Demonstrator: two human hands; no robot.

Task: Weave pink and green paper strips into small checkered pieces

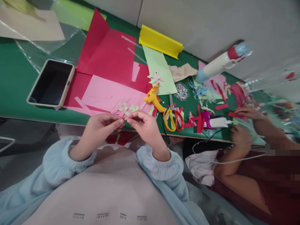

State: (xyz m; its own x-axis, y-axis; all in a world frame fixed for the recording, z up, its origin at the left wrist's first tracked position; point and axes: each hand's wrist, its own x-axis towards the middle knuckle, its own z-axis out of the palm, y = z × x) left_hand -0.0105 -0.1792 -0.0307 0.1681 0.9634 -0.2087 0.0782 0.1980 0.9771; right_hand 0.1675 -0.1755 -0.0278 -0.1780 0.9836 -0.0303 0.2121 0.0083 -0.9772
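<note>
My left hand [103, 126] and my right hand [146, 126] meet at the table's near edge, thumbs and forefingers pinched together. Between the fingertips is something tiny and pale, too small to name. Just beyond them lies a woven piece of pink and light green paper strips [123, 108]; whether my fingers touch it I cannot tell. Right of it rests a yellow glue gun [154, 99], beside scissors [172, 117] with yellow and red handles. A second woven paper piece [155, 78] sits on a light green sheet [161, 67]. Pink paper [107, 90] lies under the nearer woven piece.
A phone [51, 82] lies at left beside red paper [110, 53]. Farther back are a folded yellow piece [160, 42], a bag of small shiny pieces [181, 91] and a bottle [219, 64]. At right, a co-worker's hands [248, 114] handle red paper near a purple glue gun [206, 119].
</note>
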